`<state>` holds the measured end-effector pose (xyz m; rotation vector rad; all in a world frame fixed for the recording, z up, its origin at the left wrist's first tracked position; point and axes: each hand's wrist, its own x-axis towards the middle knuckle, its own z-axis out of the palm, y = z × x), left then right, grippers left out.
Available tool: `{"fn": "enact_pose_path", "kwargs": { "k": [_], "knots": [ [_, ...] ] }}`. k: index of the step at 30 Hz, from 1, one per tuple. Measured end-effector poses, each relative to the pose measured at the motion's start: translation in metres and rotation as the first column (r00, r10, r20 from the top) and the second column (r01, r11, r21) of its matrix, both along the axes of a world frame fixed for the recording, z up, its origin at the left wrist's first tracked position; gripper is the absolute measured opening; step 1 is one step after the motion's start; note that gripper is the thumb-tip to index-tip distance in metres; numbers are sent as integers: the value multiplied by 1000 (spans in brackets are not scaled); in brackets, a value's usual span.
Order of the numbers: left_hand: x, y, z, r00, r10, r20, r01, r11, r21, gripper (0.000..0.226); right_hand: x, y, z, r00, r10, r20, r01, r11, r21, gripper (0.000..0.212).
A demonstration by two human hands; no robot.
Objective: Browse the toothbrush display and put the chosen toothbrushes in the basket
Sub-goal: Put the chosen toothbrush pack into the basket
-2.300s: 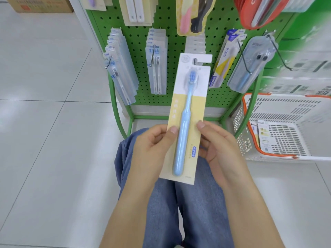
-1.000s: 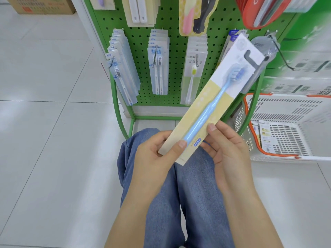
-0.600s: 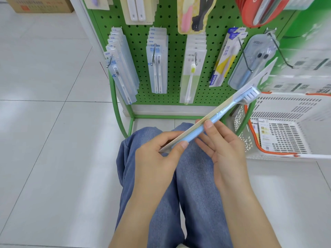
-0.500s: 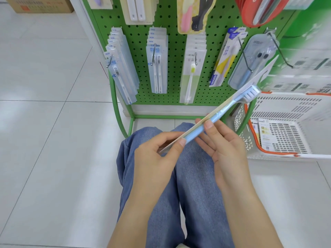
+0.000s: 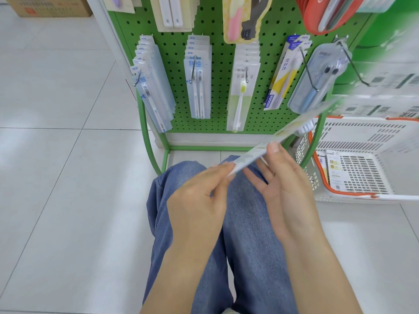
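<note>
The right hand (image 5: pixel 281 184) pinches the carded toothbrush (image 5: pixel 272 143); the left hand (image 5: pixel 199 193) pinches its near end. Its long axis points up-right toward the basket (image 5: pixel 362 196), just beyond the right hand.

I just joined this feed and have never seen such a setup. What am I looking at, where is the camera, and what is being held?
No machine: a person with a wide-angle camera on their head, looking down at their own hands and jeans. They face a green pegboard hung with toothbrush packs. The left hand and right hand both pinch one carded toothbrush, blurred, tilted up toward the white basket on the floor to the right. Other packs already lie in that basket.
</note>
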<state>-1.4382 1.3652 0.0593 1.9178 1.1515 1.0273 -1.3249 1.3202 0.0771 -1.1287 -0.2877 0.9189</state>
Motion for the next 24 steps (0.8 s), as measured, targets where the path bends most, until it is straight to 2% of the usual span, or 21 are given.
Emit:
{"fn": "enact_pose_path", "kwargs": {
  "k": [2, 4, 6, 9, 11, 13, 15, 18, 21, 24],
  "knots": [
    [1, 1, -8, 998, -37, -58, 44, 991, 123, 25, 2, 0, 2, 998, -25, -59, 27, 999, 36, 54],
    [-1, -1, -10, 983, -149, -112, 158, 984, 83, 33, 6, -1, 0, 992, -71, -102, 75, 996, 42, 37],
    [-4, -2, -4, 961, -266, -76, 258, 961, -101, 37, 10, -3, -3, 988, -90, -124, 95, 995, 36, 22],
    [-9, 3, 1, 963, -244, 114, 269, 897, -352, 33, 12, -4, -4, 987, -111, -119, 113, 994, 7, 24],
    [-13, 12, 4, 944, -290, 158, 329, 788, -521, 26, 11, -4, -4, 988, -97, -121, 99, 995, 11, 25],
    [-16, 16, 7, 914, -355, 196, 395, 671, -627, 17, 10, -3, -4, 988, -66, -143, 71, 997, 28, 26],
    [-19, 17, 9, 910, -349, 224, 407, 646, -646, 18, 9, -2, -4, 989, -28, -143, 34, 999, 40, 28],
    [-19, 16, 8, 906, -354, 233, 416, 640, -646, 18, 8, -3, -5, 998, 53, -44, -52, 998, 17, 33],
    [-17, 14, 5, 906, -349, 239, 416, 635, -651, 18, 8, -4, -7, 991, 130, 23, -130, 992, -1, 48],
    [-17, 12, 6, 897, -354, 264, 437, 632, -640, 18, 8, -5, -7, 991, 134, 25, -134, 991, -1, 50]
  ]
}}
